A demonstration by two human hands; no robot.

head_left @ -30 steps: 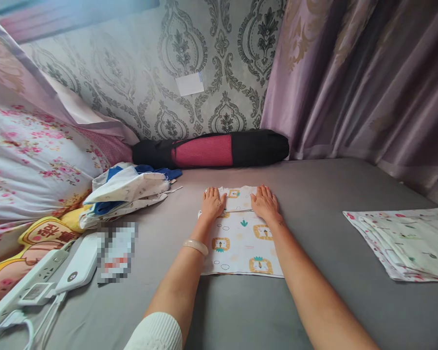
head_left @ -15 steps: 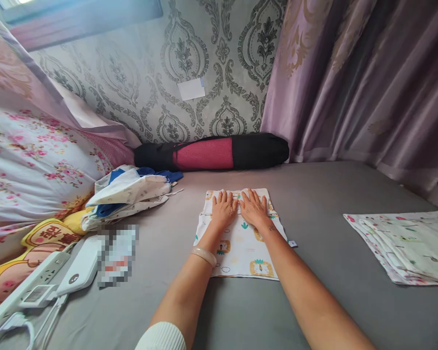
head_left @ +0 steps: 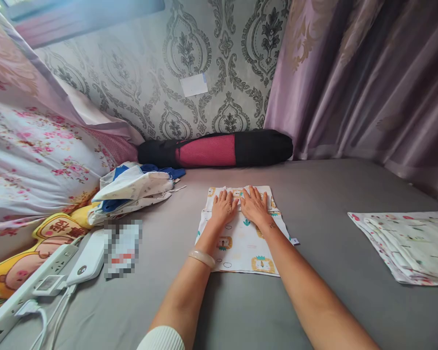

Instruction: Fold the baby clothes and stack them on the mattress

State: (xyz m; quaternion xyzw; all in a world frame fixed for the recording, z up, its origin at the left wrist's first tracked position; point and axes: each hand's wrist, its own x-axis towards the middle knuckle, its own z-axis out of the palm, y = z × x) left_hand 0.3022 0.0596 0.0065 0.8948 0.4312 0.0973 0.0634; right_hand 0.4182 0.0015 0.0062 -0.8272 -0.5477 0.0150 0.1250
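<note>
A white cloth [head_left: 246, 248] printed with yellow lions and green leaves lies folded on the grey bed sheet [head_left: 314, 301]. Its far part is folded over, making a crease across it below my fingers. My left hand [head_left: 224, 206] rests flat on the far left part of the cloth, fingers stretched forward. Beside it, my right hand [head_left: 254, 204] lies flat on the far right part, fingers slightly spread. Both palms face down and touch the cloth. A small white tag [head_left: 295, 241] sticks out from its right edge.
Folded printed cloths [head_left: 412, 248] are stacked at the right. On the left are a crumpled cloth pile [head_left: 135, 187], a yellow cushion [head_left: 18, 272], a power strip [head_left: 29, 291] with cables and a white power bank [head_left: 87, 257]. A black and red rolled bag [head_left: 208, 149] lies along the wall.
The view has shifted slightly, so the scene sits a little further right. My hands stay flat on the cloth in nearly the same place, with no clear change in the cloth.
</note>
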